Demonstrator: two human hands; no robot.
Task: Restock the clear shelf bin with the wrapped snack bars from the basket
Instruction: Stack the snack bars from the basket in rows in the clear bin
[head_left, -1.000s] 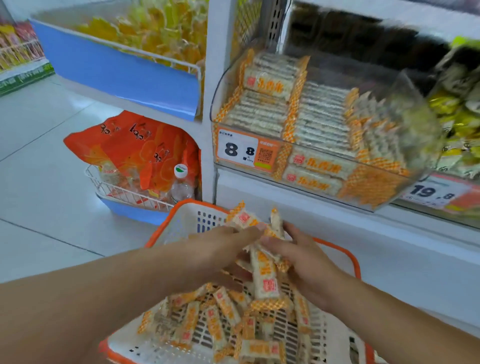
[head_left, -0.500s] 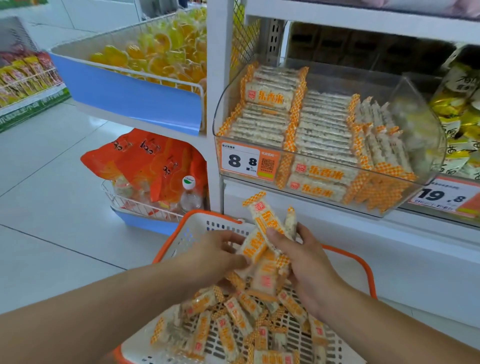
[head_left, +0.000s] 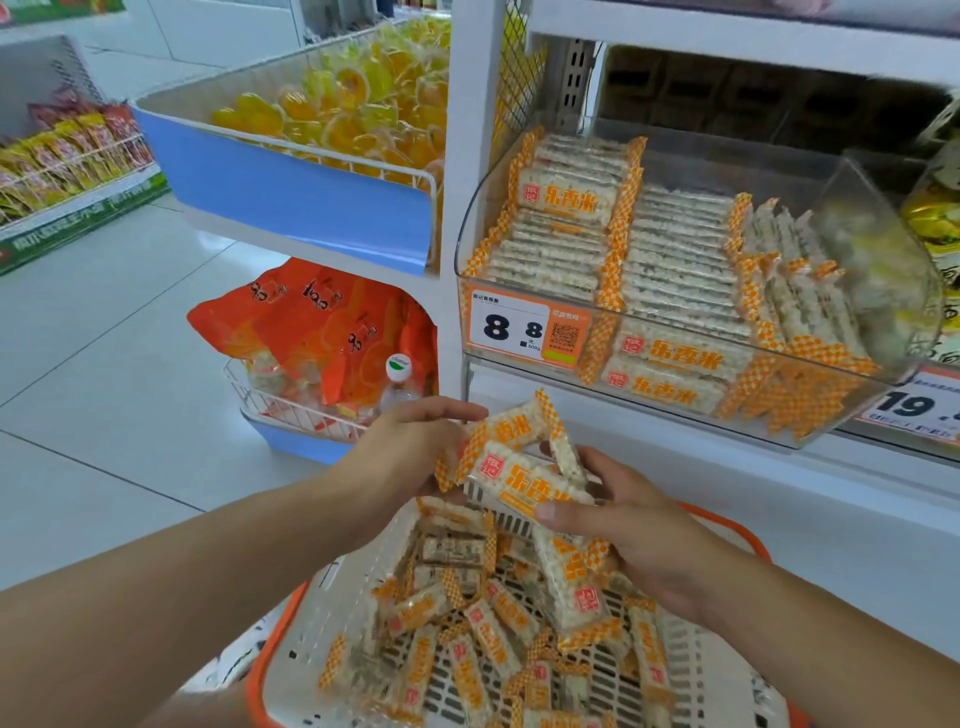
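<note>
Loosely stacked snack bars, gripped between left hand and right hand at frame centre, could spill before reaching the clear bin.

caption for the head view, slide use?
Both hands hold snack bars above the basket, below the clear bin.

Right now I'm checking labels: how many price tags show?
2: the 8.8 price tag on the clear shelf bin front, and the 19 price tag at right, partly cut off. Others may be hidden.
</note>
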